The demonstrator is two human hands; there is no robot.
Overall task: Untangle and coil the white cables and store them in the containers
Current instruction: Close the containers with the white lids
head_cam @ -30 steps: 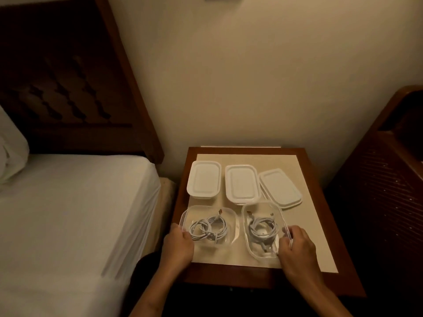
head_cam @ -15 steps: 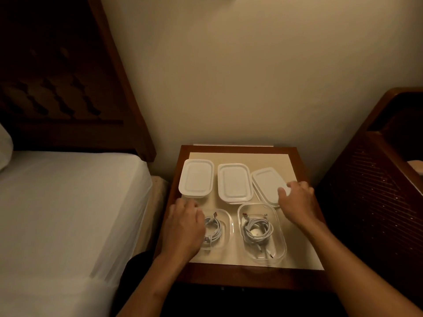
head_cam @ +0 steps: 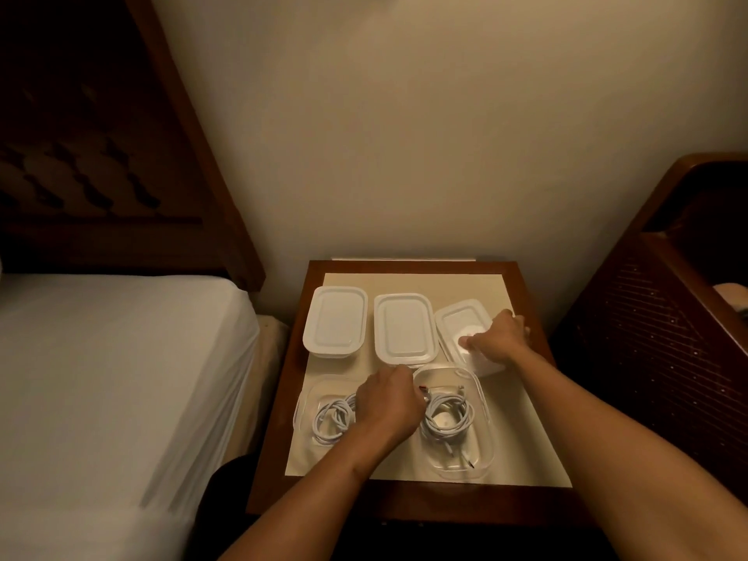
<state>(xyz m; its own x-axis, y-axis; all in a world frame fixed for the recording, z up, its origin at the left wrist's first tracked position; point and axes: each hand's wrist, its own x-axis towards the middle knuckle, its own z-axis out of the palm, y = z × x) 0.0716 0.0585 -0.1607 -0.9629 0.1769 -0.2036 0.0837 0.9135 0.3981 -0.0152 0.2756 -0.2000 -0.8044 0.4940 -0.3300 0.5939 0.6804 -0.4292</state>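
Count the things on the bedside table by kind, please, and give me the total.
Closed containers: 2
Open containers: 2
Coiled white cables: 2
Stack of loose lids: 1
Total: 7

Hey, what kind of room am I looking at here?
Most likely a bedroom, maybe a hotel room: a bed with a white sheet, a dark wooden headboard behind it, and a small wooden nightstand right beside it.
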